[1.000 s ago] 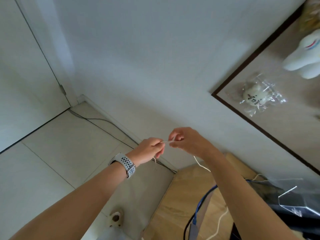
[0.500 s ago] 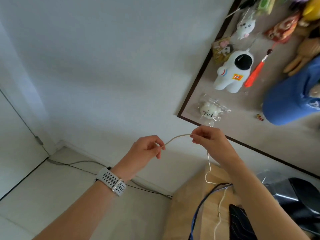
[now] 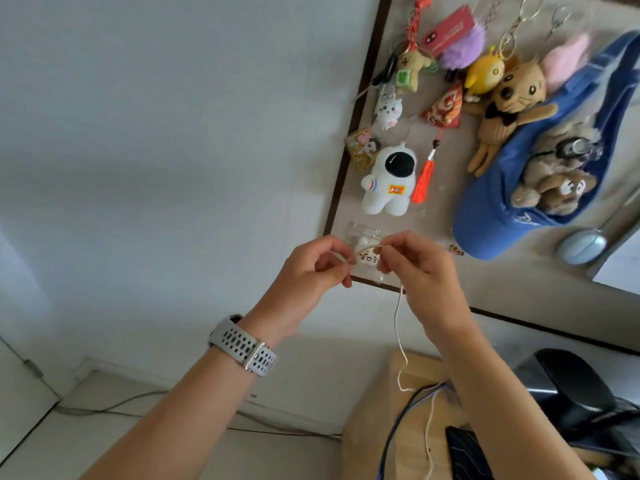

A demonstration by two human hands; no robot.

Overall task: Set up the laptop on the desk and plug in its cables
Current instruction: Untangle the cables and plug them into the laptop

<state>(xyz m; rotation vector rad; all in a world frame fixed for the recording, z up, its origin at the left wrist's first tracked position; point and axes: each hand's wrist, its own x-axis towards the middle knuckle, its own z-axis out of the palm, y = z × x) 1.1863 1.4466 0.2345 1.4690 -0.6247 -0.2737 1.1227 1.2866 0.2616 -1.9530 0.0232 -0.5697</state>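
Note:
Both hands are raised in front of the white wall and pinch one thin white cable (image 3: 397, 317). My left hand (image 3: 311, 268), with a grey watch on its wrist, holds the cable's end between thumb and fingers. My right hand (image 3: 419, 268) pinches the same cable a few centimetres to the right. From there the cable hangs down in loose bends onto the wooden desk (image 3: 367, 441) at the bottom. A blue cable (image 3: 394, 431) runs over that desk. No laptop can be made out.
A framed pinboard (image 3: 343, 164) on the wall behind my hands carries plush toys, keychains, a white astronaut figure (image 3: 388, 181) and a blue cap (image 3: 491, 216). Dark objects (image 3: 575, 393) sit at the desk's right. A thin cord runs along the floor's skirting at lower left.
The view has tilted up from the floor to the pinboard. My hands have risen with the white cable; they spread apart along it, then came close together again.

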